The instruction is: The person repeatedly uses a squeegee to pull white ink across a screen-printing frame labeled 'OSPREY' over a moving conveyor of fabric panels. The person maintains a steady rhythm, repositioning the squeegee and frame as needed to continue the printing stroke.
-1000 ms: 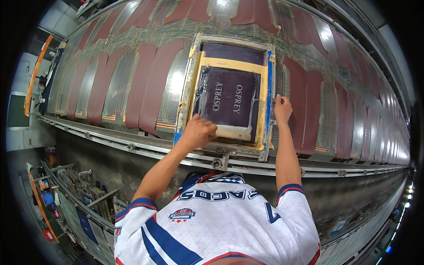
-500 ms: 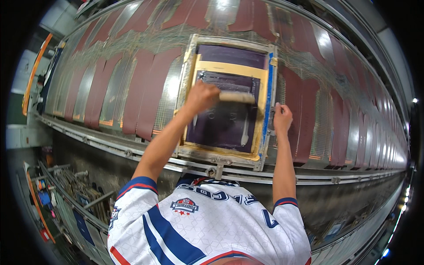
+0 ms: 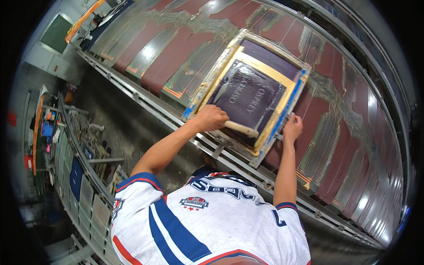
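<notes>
My left hand (image 3: 211, 118) is closed around one end of a squeegee with a pale wooden handle (image 3: 242, 128). The squeegee lies across the near end of a dark purple printing screen (image 3: 247, 95), whose middle is wet and glossy and bears pale lettering. Yellow and blue tape line the screen's worn metal frame (image 3: 288, 102). Beside the frame's right edge is my right hand (image 3: 293, 128), its fingers curled together; whatever they grip there is hidden. The screen rests on a long table over maroon fabric pieces (image 3: 316, 132).
Rows of maroon cut pieces (image 3: 165, 57) cover the long table, with glossy, line-marked strips between them. A metal rail (image 3: 137, 95) runs along its near edge, close to my body. Behind on the left stand another railed table (image 3: 84, 185) and a cluttered shelf (image 3: 47, 128).
My left hand has drawn the squeegee toward me, from the screen's middle to its near end. The lettering shows more clearly. My view has turned; my right hand stays by the frame.
</notes>
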The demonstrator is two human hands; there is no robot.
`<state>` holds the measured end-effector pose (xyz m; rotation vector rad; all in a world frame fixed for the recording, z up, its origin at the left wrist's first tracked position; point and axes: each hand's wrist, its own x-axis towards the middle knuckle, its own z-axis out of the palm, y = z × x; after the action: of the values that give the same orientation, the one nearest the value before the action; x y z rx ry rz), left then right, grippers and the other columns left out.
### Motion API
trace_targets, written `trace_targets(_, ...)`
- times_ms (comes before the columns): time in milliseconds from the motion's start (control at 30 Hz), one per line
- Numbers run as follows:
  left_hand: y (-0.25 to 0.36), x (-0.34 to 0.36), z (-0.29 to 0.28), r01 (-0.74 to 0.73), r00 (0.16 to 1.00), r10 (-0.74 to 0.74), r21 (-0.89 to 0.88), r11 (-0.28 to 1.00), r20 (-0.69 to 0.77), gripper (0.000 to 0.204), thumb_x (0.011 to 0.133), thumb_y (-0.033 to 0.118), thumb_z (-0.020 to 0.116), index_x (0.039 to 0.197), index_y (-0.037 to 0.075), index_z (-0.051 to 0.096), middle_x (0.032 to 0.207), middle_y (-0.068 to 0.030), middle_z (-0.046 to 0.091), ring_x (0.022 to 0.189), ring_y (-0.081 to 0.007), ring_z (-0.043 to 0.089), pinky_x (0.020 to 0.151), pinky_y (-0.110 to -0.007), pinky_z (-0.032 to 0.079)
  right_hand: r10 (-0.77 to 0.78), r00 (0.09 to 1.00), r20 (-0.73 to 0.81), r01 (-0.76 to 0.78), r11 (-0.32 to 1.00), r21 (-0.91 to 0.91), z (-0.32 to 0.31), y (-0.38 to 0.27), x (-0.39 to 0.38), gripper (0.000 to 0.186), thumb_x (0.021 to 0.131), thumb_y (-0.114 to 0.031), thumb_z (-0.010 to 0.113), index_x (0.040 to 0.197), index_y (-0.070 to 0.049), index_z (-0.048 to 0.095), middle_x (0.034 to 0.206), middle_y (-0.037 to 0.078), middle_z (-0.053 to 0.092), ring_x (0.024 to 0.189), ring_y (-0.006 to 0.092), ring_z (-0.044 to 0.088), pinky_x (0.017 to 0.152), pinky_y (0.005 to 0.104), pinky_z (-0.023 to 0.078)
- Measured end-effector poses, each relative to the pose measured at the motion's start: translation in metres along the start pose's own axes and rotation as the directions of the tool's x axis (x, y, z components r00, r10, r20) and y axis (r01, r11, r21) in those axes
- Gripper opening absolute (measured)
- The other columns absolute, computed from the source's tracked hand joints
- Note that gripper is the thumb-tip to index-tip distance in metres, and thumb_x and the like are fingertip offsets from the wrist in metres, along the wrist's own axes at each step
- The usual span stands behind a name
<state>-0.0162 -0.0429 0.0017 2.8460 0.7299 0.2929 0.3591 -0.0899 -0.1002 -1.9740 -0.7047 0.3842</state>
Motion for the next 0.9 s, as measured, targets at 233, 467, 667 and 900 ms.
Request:
trace_targets(233,-0.036,-0.015,0.005,0.406,0.878,-0.425,-0.128,0.905,-0.219,0.019,0.078,0.024,0.079,0.087,0.009,0.071,0.082,-0.0111,0.071,0.077,-0.0366,0.07,0.069,-0.049,0.054,-0.121,0.987,-0.104,0.107,0.986,-0.128,0.017,-0.041,-0.032,0.033,0.096,-0.036,0.065,0.093,-0.004,0.069,0.089,0.02,0.071,0.088,0.0412,0.069,0.079,0.0468,0.051)
trace_targets(467,-0.042,0.009,-0.009,0.796,0.555,-0.783,-0.095,0.598,-0.279,0.025,0.079,0.025,0.078,0.088,0.003,0.071,0.092,-0.0192,0.073,0.085,-0.0445,0.071,0.077,-0.054,0.056,-0.086,0.995,-0.048,0.079,0.988,-0.135,0.013,-0.025,-0.018,0.034,0.095,-0.037,0.064,0.094,-0.004,0.07,0.09,0.021,0.072,0.089,0.0437,0.069,0.08,0.0479,0.051)
trace_targets(667,-0.044,0.042,0.007,0.765,0.603,-0.778,-0.148,0.627,-0.178,0.031,0.085,0.031,0.077,0.087,0.002,0.068,0.087,-0.0222,0.071,0.08,-0.0455,0.069,0.072,-0.056,0.053,-0.056,0.998,-0.001,0.053,0.961,-0.271,0.034,-0.024,0.021,0.035,0.096,-0.039,0.063,0.098,-0.006,0.071,0.095,0.023,0.073,0.093,0.048,0.067,0.082,0.0505,0.052)
trace_targets(900,-0.126,0.143,0.003,0.218,0.973,-0.231,-0.232,0.948,-0.029,0.027,0.071,0.015,0.085,0.094,0.009,0.071,0.082,-0.0119,0.069,0.078,-0.0342,0.068,0.069,-0.046,0.052,-0.278,0.86,0.428,0.372,0.916,-0.153,0.044,-0.099,0.107,0.041,0.092,-0.038,0.072,0.115,-0.004,0.069,0.109,0.016,0.073,0.1,0.0347,0.07,0.088,0.0425,0.053)
